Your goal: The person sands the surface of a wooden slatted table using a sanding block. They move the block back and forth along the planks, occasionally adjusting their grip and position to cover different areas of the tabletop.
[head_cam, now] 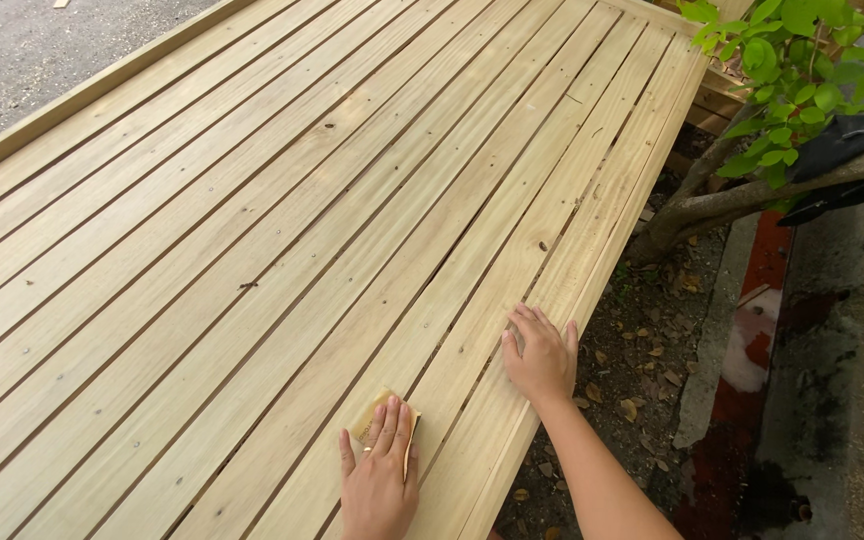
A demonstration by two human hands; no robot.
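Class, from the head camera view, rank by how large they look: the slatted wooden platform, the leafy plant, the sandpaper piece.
1. Slatted wooden platform, by far the largest.
2. Leafy plant.
3. Sandpaper piece, partly under the left hand, so its full size is unsure.

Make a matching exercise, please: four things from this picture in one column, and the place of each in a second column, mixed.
Things:
1. left hand
2. right hand
3. sandpaper piece
4. leafy plant

Places:
a. top right corner
b. flat on the planks near the deck edge
c. under the fingers, on a plank
d. pressing on the tan sheet

Pairs: 1-d, 2-b, 3-c, 4-a
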